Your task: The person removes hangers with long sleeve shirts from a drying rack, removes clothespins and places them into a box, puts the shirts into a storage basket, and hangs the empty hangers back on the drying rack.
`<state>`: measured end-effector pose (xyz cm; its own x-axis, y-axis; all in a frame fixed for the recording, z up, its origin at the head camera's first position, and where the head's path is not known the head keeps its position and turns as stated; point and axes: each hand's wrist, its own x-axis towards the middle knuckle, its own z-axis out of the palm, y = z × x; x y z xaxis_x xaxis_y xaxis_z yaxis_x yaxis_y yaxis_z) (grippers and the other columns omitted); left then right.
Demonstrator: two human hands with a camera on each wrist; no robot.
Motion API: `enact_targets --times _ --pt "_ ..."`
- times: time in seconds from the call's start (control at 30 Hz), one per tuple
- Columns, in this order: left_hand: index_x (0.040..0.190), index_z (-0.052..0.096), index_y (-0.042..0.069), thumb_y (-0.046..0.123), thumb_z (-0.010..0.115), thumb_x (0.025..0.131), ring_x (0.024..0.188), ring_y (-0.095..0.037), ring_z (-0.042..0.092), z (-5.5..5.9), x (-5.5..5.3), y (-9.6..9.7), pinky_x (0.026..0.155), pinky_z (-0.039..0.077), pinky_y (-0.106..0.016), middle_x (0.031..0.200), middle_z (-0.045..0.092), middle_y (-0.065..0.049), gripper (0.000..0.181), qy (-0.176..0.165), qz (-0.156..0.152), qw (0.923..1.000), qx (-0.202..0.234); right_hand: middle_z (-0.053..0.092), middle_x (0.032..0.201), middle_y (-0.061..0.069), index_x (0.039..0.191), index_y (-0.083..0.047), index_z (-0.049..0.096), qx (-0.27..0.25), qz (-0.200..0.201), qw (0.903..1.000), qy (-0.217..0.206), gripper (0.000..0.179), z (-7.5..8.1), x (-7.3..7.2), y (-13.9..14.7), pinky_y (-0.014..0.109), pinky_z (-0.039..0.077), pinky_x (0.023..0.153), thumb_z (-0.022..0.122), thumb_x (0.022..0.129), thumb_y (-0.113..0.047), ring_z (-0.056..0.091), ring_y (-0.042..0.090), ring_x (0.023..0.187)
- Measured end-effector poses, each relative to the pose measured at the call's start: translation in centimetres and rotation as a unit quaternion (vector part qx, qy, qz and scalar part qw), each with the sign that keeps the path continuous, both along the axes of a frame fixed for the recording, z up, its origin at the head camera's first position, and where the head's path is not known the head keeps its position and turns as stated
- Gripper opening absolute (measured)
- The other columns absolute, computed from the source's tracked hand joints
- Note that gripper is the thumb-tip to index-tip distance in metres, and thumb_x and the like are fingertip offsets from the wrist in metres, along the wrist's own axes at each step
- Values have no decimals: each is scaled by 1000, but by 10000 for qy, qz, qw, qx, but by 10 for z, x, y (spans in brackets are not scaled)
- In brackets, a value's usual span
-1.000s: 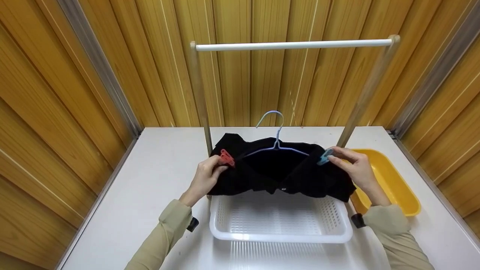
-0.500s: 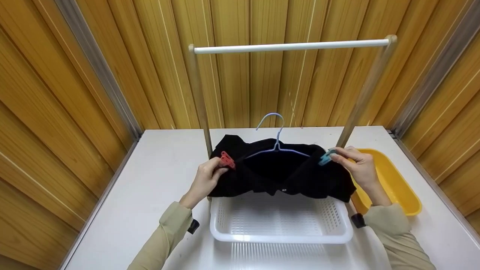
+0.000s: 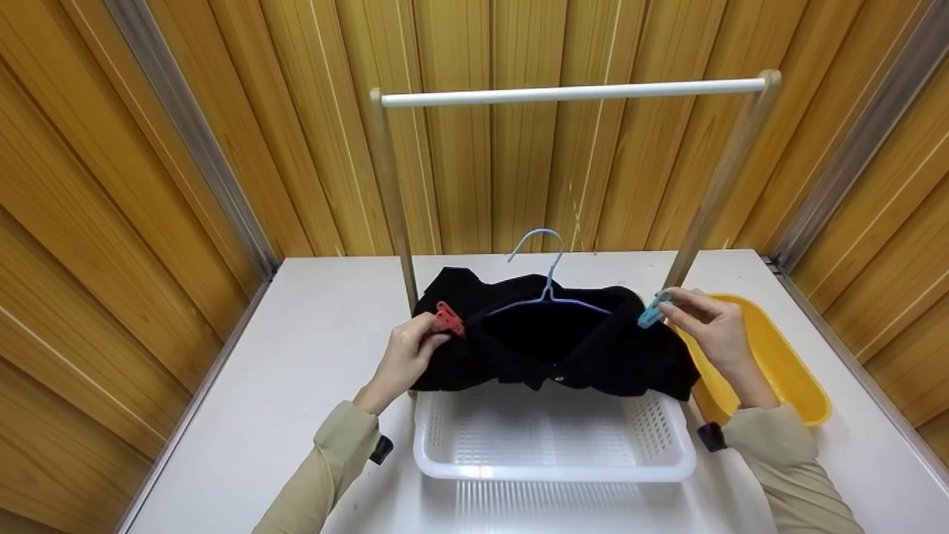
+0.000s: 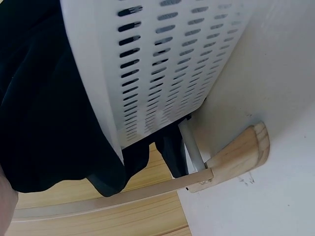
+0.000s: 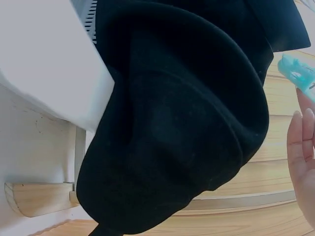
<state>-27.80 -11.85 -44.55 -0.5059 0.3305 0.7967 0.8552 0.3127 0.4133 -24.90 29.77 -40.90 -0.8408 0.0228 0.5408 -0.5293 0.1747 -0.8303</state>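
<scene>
A black collared garment [image 3: 608, 356] hangs over a thin blue wire hanger [image 3: 549, 293], its lower part reaching into a white perforated basket [image 3: 554, 472]. At the garment's left shoulder my left hand [image 3: 404, 352] pinches a red clothespin [image 3: 449, 319]; whether its jaws bite the cloth is hidden. My right hand [image 3: 715, 334] holds a light-blue clothespin [image 3: 654, 310] between thumb and fingers, near the right shoulder. In the right wrist view, a small gap shows between this clothespin [image 5: 298, 73] and the black cloth [image 5: 177, 128]. Only a sliver of the left hand shows in the left wrist view.
A wooden rack with a white crossbar [image 3: 571, 94] stands behind the garment, its posts rising on both sides. To the right, a yellow tray [image 3: 789, 363] sits on the white table [image 3: 319, 334]. Wood-panelled walls [image 3: 519, 170] enclose the table at back and sides.
My right hand has drawn the light-blue clothespin slightly right and tilted it more upright against the shoulder. The hanger hook has sunk a little. My left hand stays at the red clothespin.
</scene>
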Motion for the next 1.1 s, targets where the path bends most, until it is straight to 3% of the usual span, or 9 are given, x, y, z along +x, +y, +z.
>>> enact_targets --times 0.13,0.43,0.7,0.97,1.1 --pt "78 57 -3 -15 68 70 65 -23 57 5 5 2 57 46 -31 73 58 -10 18 27 37 10000 2 66 90 7 101 16 59 -121 66 9999 60 21 1 0 0 21 48 68 59 79 16 61 13 78" --pt "77 54 -7 -19 66 69 63 -27 55 30 25 6 56 46 -33 72 57 -14 19 0 27 10000 -15 66 88 9 102 19 57 -140 91 9999 -6 25 1 0 4 21 48 69 58 78 19 62 12 77" --pt "78 55 -7 -19 66 69 66 -27 57 32 26 6 58 47 -34 73 58 -14 18 -17 -4 10000 -16 66 87 11 102 22 54 -184 197 9995 135 24 16 9 0 21 48 69 55 78 22 62 12 76" --pt "78 55 -7 -17 66 71 65 -26 57 33 25 5 59 46 -30 74 58 -14 16 -80 49 10000 -12 66 86 4 102 22 54 -2 -223 9997 95 26 16 6 8 19 48 67 62 79 12 62 10 73" --pt "78 55 -7 -18 66 70 65 -27 57 32 25 4 58 46 -31 73 58 -14 17 -78 22 10000 2 66 85 5 102 19 57 374 -554 9977 105 26 12 3 16 18 47 67 64 80 7 61 8 74"
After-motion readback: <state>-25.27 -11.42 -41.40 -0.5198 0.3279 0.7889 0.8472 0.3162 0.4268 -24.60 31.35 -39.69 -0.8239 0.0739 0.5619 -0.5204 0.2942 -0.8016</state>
